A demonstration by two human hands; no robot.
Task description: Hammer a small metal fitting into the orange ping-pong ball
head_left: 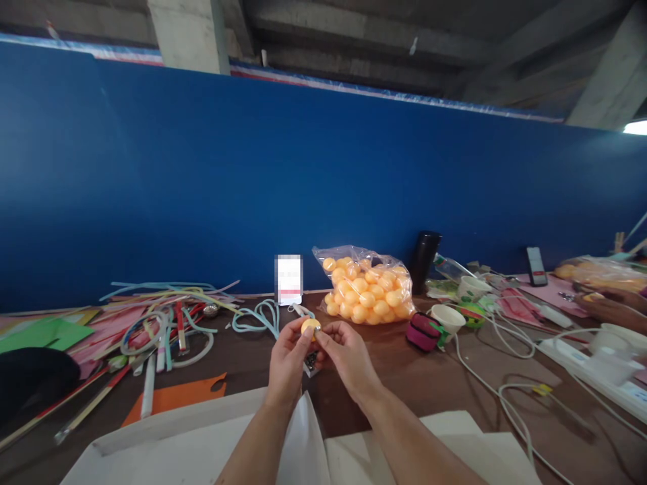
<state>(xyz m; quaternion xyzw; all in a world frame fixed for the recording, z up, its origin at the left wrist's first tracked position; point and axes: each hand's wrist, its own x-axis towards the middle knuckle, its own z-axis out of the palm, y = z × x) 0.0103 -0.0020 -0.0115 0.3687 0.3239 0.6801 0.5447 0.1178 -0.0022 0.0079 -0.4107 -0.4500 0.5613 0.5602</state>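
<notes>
In front of me, a small yellow-orange ball point(309, 325), like a table tennis ball, is gripped between the thumb and fingers of my left hand point(288, 357). My right hand point(350, 356) is closed in a pinch at the ball's right side. A tiny shiny piece point(317, 329) shows at its fingertips against the ball. Beneath the hands lies a small clear packet point(311, 364) with dark bits, partly hidden. Just beyond, a transparent bag point(368, 289) full of similar balls rests on the brown table point(354, 411).
A phone point(290, 279) stands upright behind my hands. Tubes and sticks point(166, 330) lie piled left, near an orange sheet point(176, 397). To the right are a purple pouch point(423, 332), paper cups point(447, 318), cables and a power strip point(596, 374). Another person's hand point(614, 310) works far right.
</notes>
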